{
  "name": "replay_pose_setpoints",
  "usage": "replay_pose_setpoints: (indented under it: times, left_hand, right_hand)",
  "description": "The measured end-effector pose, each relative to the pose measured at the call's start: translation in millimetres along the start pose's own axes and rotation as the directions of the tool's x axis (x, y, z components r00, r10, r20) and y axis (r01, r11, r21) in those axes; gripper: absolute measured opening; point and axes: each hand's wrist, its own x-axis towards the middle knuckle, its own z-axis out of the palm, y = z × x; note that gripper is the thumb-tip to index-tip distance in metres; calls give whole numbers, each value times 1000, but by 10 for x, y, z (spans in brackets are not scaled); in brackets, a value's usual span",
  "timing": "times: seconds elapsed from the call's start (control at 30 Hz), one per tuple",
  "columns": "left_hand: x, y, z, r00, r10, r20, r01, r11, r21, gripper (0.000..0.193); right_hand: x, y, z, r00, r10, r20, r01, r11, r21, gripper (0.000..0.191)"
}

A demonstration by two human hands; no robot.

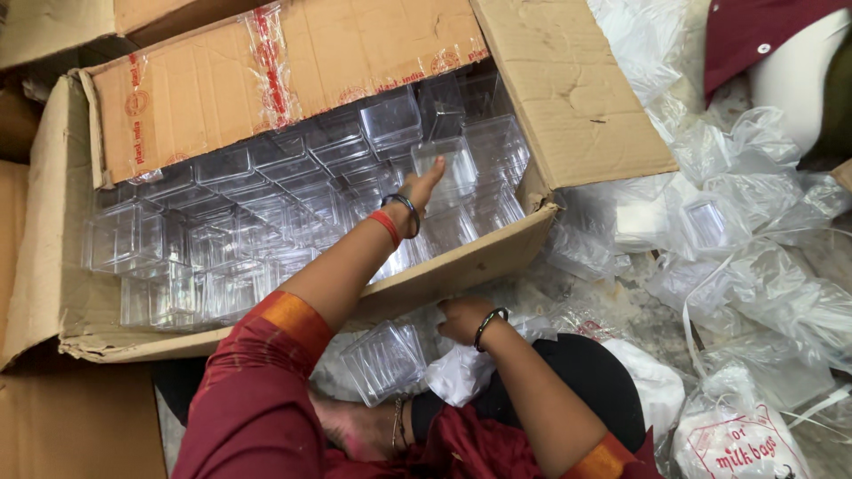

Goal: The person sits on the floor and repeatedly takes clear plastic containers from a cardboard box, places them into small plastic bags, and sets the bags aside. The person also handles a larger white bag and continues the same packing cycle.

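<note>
Boxes (266, 213), clear plastic, looked light, rigid, crackable (slippery walls); best pinched at rims. Left hand (424, 188) gripped one box (448, 168); right hand (461, 319) clutched a bag (461, 372).

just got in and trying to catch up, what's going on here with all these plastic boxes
A person reaches their left hand into a big cardboard carton packed with clear plastic boxes, touching one of them. Their right hand rests low by the white plastic bags near their lap, beside another clear box.

Floor (621, 306): cardboard box (53, 222), plastic bags (754, 284), clear container (383, 359).
</note>
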Motion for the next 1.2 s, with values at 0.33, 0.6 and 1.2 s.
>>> replay_pose_setpoints:
  times: [0.33,0.6,1.2]
  left_hand:
    - [14,139,-61,995,-74,73,97,915,-392,118]
    - [-161,334,-223,998,-57,3,57,995,-81,115]
    - [-3915,-1461,-751,958,271,-97,-254,635,-729,71]
  right_hand:
    - [37,-9,44,999,-30,35,28,998,49,50]
    - [23,-20,-132,998,-19,57,18,1000,17,54]
    - [-274,45,-355,981,-160,111,155,987,52,47]
